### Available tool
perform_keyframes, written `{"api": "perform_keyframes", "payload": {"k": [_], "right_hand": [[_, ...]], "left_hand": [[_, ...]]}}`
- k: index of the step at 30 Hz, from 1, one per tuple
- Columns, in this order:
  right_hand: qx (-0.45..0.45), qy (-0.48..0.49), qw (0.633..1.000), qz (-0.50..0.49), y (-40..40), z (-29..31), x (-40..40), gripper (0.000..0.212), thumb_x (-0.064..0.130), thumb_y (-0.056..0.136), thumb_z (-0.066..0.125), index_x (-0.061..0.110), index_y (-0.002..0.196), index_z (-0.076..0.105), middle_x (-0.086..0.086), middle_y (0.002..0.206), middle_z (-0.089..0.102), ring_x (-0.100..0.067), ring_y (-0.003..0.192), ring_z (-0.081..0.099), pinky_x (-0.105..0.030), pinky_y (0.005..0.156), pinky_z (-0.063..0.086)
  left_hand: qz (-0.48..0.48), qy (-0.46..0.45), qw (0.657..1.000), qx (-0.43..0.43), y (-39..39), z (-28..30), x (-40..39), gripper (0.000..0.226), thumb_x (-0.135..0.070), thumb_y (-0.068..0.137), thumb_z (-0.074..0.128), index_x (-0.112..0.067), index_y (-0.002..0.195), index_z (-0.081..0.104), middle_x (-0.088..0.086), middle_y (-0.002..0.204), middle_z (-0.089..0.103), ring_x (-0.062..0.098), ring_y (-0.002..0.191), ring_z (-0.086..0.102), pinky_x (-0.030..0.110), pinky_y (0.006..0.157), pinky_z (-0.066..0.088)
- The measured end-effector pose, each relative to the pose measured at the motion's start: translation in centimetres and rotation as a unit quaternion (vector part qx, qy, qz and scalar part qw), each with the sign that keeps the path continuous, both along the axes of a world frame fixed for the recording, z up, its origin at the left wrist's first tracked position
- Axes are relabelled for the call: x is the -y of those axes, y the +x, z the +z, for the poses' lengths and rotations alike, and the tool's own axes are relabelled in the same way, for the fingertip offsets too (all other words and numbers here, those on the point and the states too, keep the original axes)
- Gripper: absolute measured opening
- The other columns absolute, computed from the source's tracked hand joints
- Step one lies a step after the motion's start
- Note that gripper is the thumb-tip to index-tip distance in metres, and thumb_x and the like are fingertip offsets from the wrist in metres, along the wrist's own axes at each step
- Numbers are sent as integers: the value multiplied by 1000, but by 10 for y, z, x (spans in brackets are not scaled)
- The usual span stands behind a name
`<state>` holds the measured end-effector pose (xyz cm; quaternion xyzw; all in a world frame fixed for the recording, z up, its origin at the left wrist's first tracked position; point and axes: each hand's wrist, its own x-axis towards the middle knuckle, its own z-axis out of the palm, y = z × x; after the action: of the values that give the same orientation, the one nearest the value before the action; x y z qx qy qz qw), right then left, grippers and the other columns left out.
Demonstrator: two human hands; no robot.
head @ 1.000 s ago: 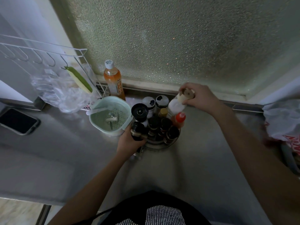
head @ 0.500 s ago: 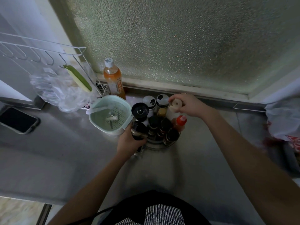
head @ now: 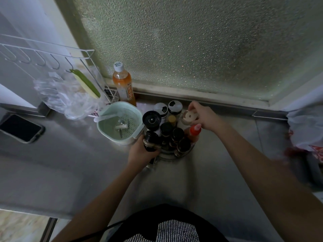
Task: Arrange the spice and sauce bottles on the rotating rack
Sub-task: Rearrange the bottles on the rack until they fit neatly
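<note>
A round metal rotating rack (head: 167,154) stands on the steel counter, crowded with several dark-capped spice jars. My left hand (head: 141,152) is wrapped around a dark-lidded jar (head: 151,141) at the rack's near-left edge. My right hand (head: 203,116) holds a clear bottle with a beige cap (head: 188,117), set upright at the rack's far-right side. A red-capped sauce bottle (head: 194,131) leans just in front of it. Behind stand a black grinder (head: 151,119) and two shaker jars (head: 174,106).
A mint-green strainer bowl (head: 104,126) sits left of the rack, touching it. An orange drink bottle (head: 122,84) stands by the frosted window. A wire rack with a plastic bag (head: 66,98) hangs at left, a phone (head: 20,128) lies far left, a bag (head: 307,130) at right.
My right hand has brought the beige-capped bottle down and leftward from above the rack into its far-right spot. My left hand has stayed on the dark-lidded jar.
</note>
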<state>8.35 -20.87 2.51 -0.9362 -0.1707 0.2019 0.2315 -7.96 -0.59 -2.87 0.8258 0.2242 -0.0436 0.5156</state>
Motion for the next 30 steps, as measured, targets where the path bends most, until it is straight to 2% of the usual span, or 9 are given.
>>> {"api": "perform_keyframes", "payload": {"k": [4,7,11,15,19,22,26,28,30], "right_hand": [[-7,46,998,-33,-8,5,16,45,-4,77,60,19,114,51,-11,125,57,-27,85,61,-32,79,47],[-32,53,998,-17,-31,16,27,55,-13,78,45,29,111,56,-8,121,58,-17,79,55,-17,66,43],[-78,51,996,-3,-74,26,33,68,-3,81,55,33,137,39,4,118,48,-19,87,58,1,61,38],[116,133,975,-133,-101,25,26,59,-2,77,56,26,128,47,-1,94,51,-10,63,46,-20,62,37],[191,157,963,-107,-129,27,-2,25,7,83,57,19,105,57,6,82,53,-3,57,40,-18,56,34],[121,134,982,-52,-144,18,-22,33,19,87,56,26,119,51,7,88,52,-9,69,50,-28,64,44],[32,44,998,-16,-145,2,-42,58,29,90,54,31,142,27,-10,124,55,-27,111,57,-43,92,49],[42,38,998,-31,-141,-1,-46,54,29,91,54,27,140,32,-13,122,56,-30,111,57,-44,92,49],[52,43,997,-46,-138,-1,-49,49,27,91,54,24,137,36,-14,119,58,-30,109,58,-43,91,49]], "left_hand": [[3,-3,1000,0,-2,0,1,60,-17,63,81,-18,117,55,-7,97,62,13,95,59,31,85,48],[-5,19,1000,3,-3,3,1,56,-17,62,82,-15,113,57,-8,94,61,12,91,57,28,82,46],[-19,36,999,8,-4,6,2,54,-18,57,85,-17,106,61,-9,90,62,11,88,59,28,78,46],[-13,15,999,29,-3,12,4,59,-15,56,86,-21,110,60,-9,95,66,6,87,59,18,72,44],[3,-32,997,63,2,15,10,54,-7,53,85,-26,98,61,-15,87,66,-5,80,60,3,66,45],[13,-66,995,78,6,9,15,60,-10,50,86,-17,105,63,-4,98,70,7,92,67,17,77,53],[-13,-89,994,64,6,8,22,67,-11,50,86,-20,110,60,0,104,69,14,98,66,33,88,52],[-25,-108,993,48,7,9,23,68,-4,51,86,-23,110,58,2,106,68,17,99,65,42,91,53],[-27,-94,994,51,7,8,24,60,-19,52,84,-32,104,58,6,108,66,22,102,63,51,91,52]]}}
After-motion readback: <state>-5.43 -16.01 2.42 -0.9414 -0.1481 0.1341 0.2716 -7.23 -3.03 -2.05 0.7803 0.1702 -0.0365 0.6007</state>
